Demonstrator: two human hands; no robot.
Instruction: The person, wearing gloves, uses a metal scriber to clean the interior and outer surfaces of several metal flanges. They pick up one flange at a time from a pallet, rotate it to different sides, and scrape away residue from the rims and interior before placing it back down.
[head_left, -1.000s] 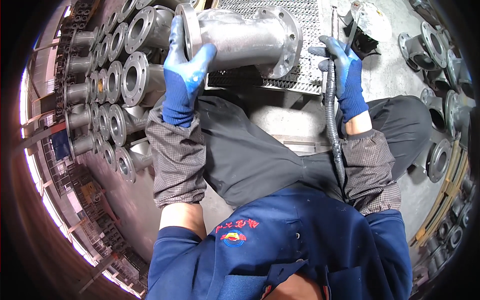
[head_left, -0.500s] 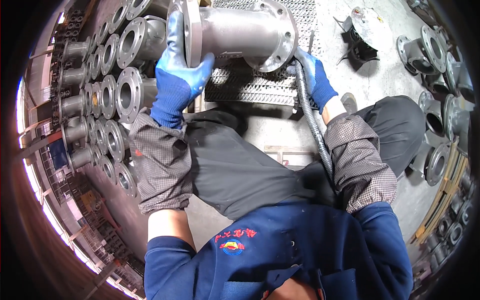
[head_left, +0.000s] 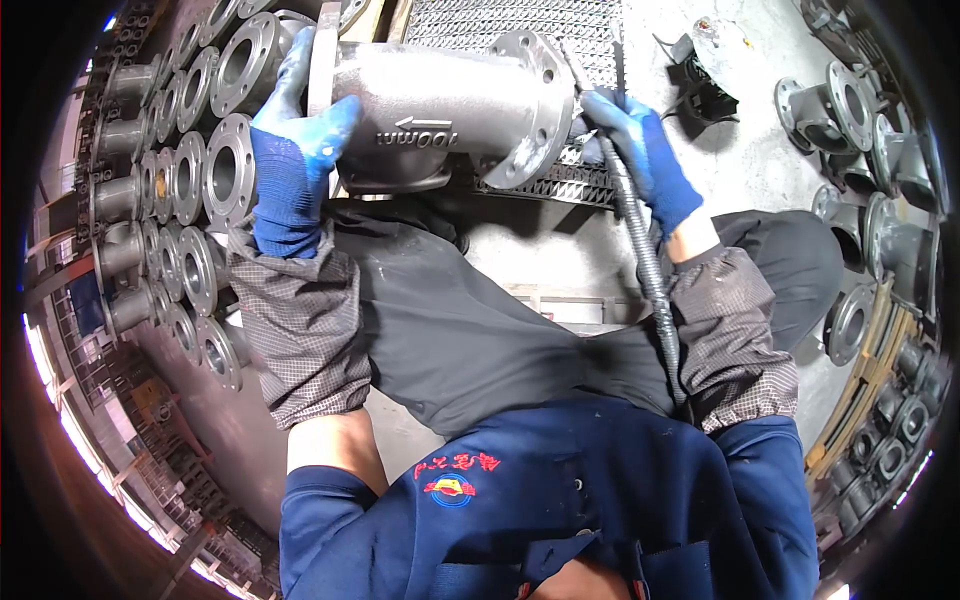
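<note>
Head view shows the left hand (head_left: 292, 150) clasped over a grey flanged pipe fitting (head_left: 440, 110) lying on a metal grating (head_left: 520, 30), the right hand (head_left: 640, 150) seemingly closed around a corrugated hose tool (head_left: 645, 270), rows of flanged fittings (head_left: 190, 180) stacked leftward.

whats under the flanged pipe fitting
A metal grating shows below and beyond the fitting, with the person's dark-trousered lap under its near side. The fitting and left hand cover whatever props it.
</note>
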